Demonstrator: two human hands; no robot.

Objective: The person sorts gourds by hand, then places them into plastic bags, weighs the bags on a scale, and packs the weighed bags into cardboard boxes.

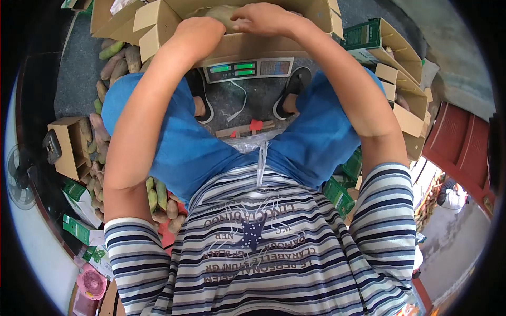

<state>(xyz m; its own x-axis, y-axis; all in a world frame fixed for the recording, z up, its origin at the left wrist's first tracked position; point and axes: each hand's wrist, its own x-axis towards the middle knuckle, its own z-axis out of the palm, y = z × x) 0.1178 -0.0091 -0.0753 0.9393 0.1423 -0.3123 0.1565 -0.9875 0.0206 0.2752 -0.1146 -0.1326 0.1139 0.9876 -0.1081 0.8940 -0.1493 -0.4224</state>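
Note:
An opened cardboard box (258,47) stands in front of my knees, at the top of the head view, on or just behind a digital scale (216,78) with lit green displays. My left hand (203,34) bends over the near wall of the box, and its fingertips are out of sight. Over the same wall reaches my right hand (261,20), thumb and fingers apart, pointing left. Between the hands a pale brownish thing (224,12) shows inside the box; I cannot make out what it is.
Long tubers (120,68), brown and greenish, lie heaped along my left side. More cartons stand at the right (398,52) and left (66,150). A wooden piece with red bits (247,129) lies between my feet. A pink fan (91,282) stands lower left.

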